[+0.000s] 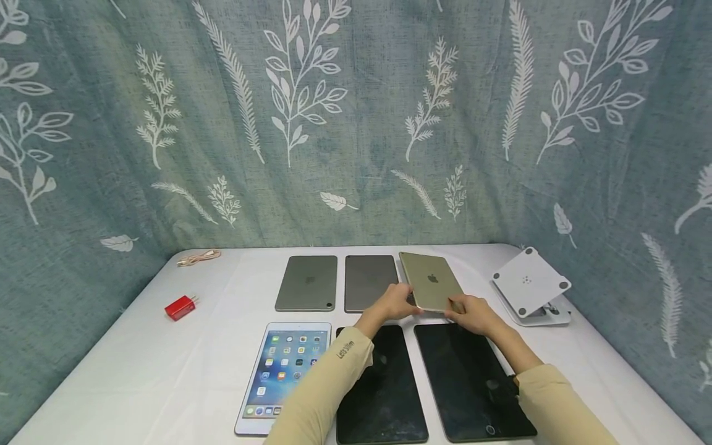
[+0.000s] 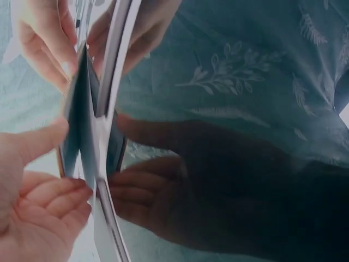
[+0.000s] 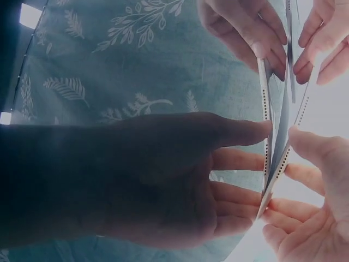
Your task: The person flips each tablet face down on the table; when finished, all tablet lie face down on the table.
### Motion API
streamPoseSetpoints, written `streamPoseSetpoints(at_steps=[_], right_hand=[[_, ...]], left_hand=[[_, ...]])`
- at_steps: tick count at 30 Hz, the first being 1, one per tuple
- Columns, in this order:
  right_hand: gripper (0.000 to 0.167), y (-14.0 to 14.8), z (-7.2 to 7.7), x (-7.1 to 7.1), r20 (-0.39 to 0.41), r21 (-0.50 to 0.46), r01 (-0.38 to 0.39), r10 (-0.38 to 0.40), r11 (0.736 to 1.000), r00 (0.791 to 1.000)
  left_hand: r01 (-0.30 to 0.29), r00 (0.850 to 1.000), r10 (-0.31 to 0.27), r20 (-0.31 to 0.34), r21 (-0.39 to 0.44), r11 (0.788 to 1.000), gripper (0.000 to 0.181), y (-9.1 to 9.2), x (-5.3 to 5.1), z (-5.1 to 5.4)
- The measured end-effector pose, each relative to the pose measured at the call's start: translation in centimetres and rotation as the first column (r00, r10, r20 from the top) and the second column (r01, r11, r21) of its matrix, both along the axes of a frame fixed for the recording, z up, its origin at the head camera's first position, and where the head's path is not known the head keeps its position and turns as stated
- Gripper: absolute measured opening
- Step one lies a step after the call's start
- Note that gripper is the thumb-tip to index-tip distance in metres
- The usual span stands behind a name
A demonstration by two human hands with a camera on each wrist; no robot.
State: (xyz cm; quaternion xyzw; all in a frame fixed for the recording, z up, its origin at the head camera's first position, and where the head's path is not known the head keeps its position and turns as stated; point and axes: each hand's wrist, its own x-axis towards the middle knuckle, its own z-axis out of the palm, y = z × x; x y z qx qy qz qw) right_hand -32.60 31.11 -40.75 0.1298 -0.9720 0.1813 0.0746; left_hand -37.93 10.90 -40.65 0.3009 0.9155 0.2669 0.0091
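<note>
A gold tablet (image 1: 431,279) with an apple logo on its back is tilted up at its near edge in the head view. My left hand (image 1: 396,301) pinches its near left corner, and my right hand (image 1: 471,312) pinches the near right corner. In the right wrist view, speaker holes line the edge of the gold tablet (image 3: 306,101), with the right hand (image 3: 322,191) gripping it between thumb and fingers. The left wrist view shows the left hand (image 2: 38,196) on the tablet's thin edge; dark mirror images of the hands appear on a glossy black screen.
Two grey tablets (image 1: 307,284) lie face down at the left of the gold one. Nearer are a lit white tablet (image 1: 295,364) and black-screened tablets (image 1: 384,389), (image 1: 467,377) beneath the forearms. A white stand (image 1: 531,284) is at right; a red charger (image 1: 180,308) and cable (image 1: 198,258) at left.
</note>
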Motion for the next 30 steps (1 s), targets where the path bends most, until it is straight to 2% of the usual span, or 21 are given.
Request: streamPoseSetpoints(at_steps=[5,11,15,20,25,28,30], right_hand=[[0.045,-0.1,-0.1,-0.2,-0.001,0.052,0.006,-0.006,0.999,1.0],[0.038,-0.2,-0.2,-0.6,-0.006,0.151,0.043,-0.042,0.988,0.999],[0.034,-0.3,-0.2,-0.7,0.002,0.162,0.06,-0.061,0.985,0.998],[0.034,-0.7,0.1,-0.7,0.016,0.161,0.074,-0.077,0.984,0.997],[0.038,-0.8,0.1,-0.7,0.019,0.173,0.081,-0.085,0.982,0.996],[0.042,-0.8,0.1,-0.7,0.034,0.137,0.082,-0.087,0.987,0.996],[0.043,-0.9,0.1,-0.7,0.043,0.102,0.083,-0.088,0.991,0.995]], left_hand=[[-0.023,0.999,0.024,0.028,-0.034,0.999,0.022,0.6,0.4,0.0],[-0.007,0.998,-0.004,-0.055,-0.207,0.978,0.013,1.4,0.8,0.1],[-0.018,0.997,-0.002,-0.076,-0.268,0.963,0.011,1.8,0.9,0.2],[-0.021,0.998,0.002,-0.062,-0.301,0.954,0.013,1.8,1.0,0.2],[-0.008,0.999,-0.003,-0.041,-0.264,0.964,0.016,1.3,1.0,0.1],[0.0,0.999,-0.011,-0.042,-0.247,0.969,0.022,0.7,0.9,0.2],[0.011,0.998,-0.026,-0.052,-0.262,0.965,0.026,0.2,0.9,0.5]])
